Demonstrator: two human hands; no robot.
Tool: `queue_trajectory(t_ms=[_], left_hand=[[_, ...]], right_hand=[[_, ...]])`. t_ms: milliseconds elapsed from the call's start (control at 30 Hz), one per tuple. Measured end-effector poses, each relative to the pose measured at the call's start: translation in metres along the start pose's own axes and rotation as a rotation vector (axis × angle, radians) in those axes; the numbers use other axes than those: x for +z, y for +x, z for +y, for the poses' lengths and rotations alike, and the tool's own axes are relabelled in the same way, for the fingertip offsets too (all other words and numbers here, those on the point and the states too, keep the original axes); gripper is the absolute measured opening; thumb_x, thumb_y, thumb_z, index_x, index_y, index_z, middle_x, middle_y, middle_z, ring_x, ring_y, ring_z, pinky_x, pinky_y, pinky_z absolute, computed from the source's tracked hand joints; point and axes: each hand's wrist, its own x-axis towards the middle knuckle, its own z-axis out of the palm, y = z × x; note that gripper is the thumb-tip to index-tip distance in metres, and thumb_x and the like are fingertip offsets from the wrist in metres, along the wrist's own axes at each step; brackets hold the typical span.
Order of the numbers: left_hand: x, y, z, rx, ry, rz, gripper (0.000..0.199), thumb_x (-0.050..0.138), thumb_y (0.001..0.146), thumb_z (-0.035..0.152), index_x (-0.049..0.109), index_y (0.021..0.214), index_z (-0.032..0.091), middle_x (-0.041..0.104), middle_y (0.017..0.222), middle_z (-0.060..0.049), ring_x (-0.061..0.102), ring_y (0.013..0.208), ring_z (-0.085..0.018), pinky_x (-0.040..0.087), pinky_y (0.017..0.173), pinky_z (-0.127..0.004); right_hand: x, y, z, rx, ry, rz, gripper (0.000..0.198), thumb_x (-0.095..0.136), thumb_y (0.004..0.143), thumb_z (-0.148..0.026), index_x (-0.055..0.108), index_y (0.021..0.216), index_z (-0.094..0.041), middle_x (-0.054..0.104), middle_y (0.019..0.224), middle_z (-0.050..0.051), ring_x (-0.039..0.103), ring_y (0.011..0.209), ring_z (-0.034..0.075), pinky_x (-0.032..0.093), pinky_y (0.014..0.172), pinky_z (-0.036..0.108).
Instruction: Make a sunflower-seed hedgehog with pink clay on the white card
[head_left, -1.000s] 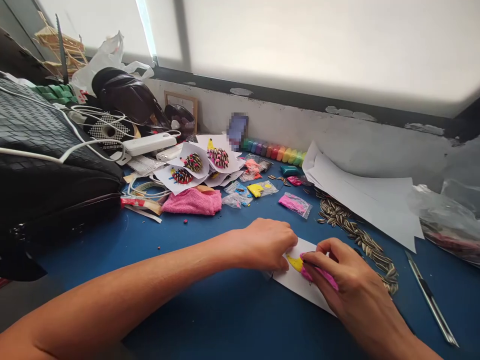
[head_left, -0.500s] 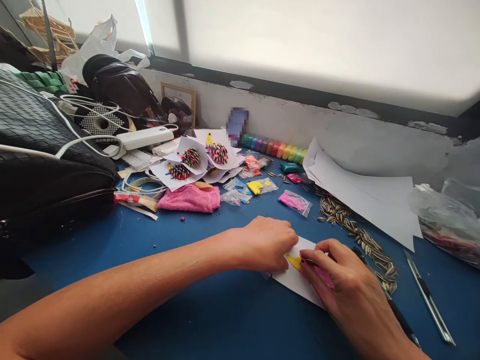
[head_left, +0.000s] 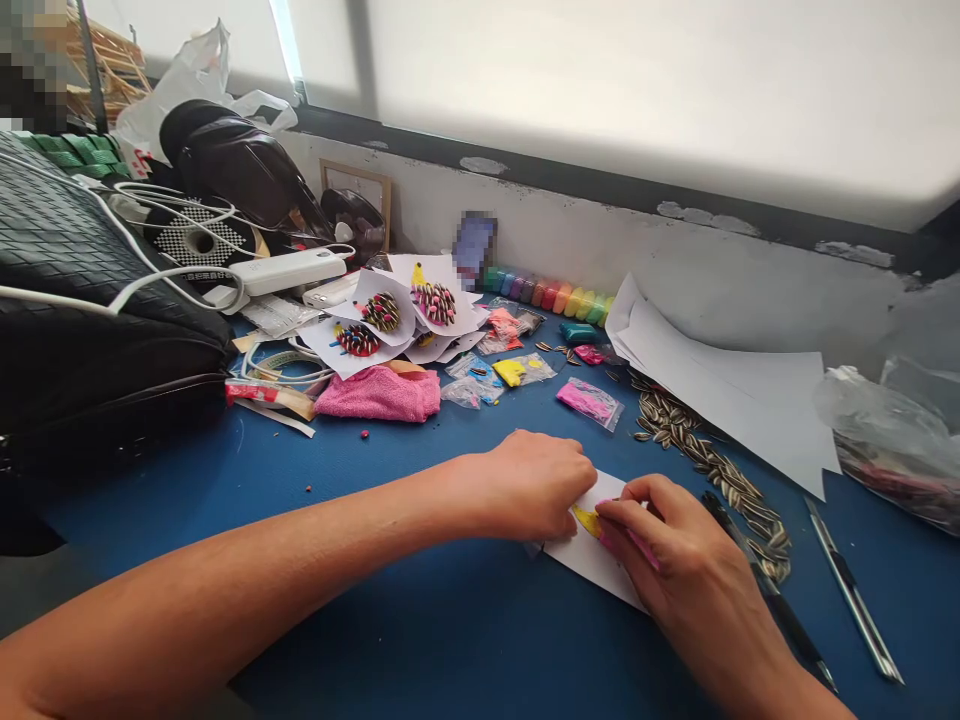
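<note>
A small white paper (head_left: 596, 573) lies on the blue table, bearing a yellow clay piece (head_left: 586, 521) and a pink clay patch (head_left: 643, 549). My left hand (head_left: 531, 486) is closed at the paper's left edge and holds it down; its fingertips are mostly hidden. Over the clay, my right hand (head_left: 690, 550) pinches a sunflower seed, largely covered by the fingers, against the pink part. Loose sunflower seeds (head_left: 739, 490) run in a strip beyond this hand. Beside its wrist lies a black pen (head_left: 796, 628).
A utility knife (head_left: 855, 590) lies at the right, near white sheets (head_left: 720, 390). Clay packets, one pink (head_left: 590, 403) and one yellow (head_left: 523, 370), lie ahead. Seed-covered clay hedgehogs on paper (head_left: 360, 341), a pink cloth (head_left: 379, 395) and a black bag (head_left: 112, 330) occupy the left.
My right fingertips have shifted slightly toward the yellow clay, and the seed that showed between them is now mostly covered. My left hand stays in place.
</note>
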Motion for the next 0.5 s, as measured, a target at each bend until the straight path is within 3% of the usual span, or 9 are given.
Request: queue_trajectory(t_ms=[300, 500], left_hand=[[-0.0013, -0.0003, 0.0011, 0.009, 0.001, -0.001, 0.020, 0.061, 0.085, 0.029, 0.068, 0.102, 0.019, 0.065, 0.108, -0.007, 0.066, 0.085, -0.022, 0.041, 0.060, -0.029], [-0.0025, -0.0005, 0.0015, -0.002, -0.002, -0.009, 0.020, 0.062, 0.085, 0.028, 0.067, 0.102, 0.019, 0.065, 0.109, -0.007, 0.066, 0.086, -0.022, 0.043, 0.062, -0.029]], right_hand=[[0.0014, -0.0032, 0.0007, -0.088, -0.104, -0.008, 0.025, 0.046, 0.098, -0.020, 0.068, 0.086, -0.021, 0.060, 0.084, 0.006, 0.054, 0.071, 0.017, 0.043, 0.063, 0.029], [-0.0053, -0.0045, 0.0003, -0.117, -0.118, 0.002, 0.021, 0.048, 0.097, -0.021, 0.069, 0.096, -0.018, 0.062, 0.090, 0.008, 0.057, 0.073, 0.017, 0.046, 0.065, 0.030]])
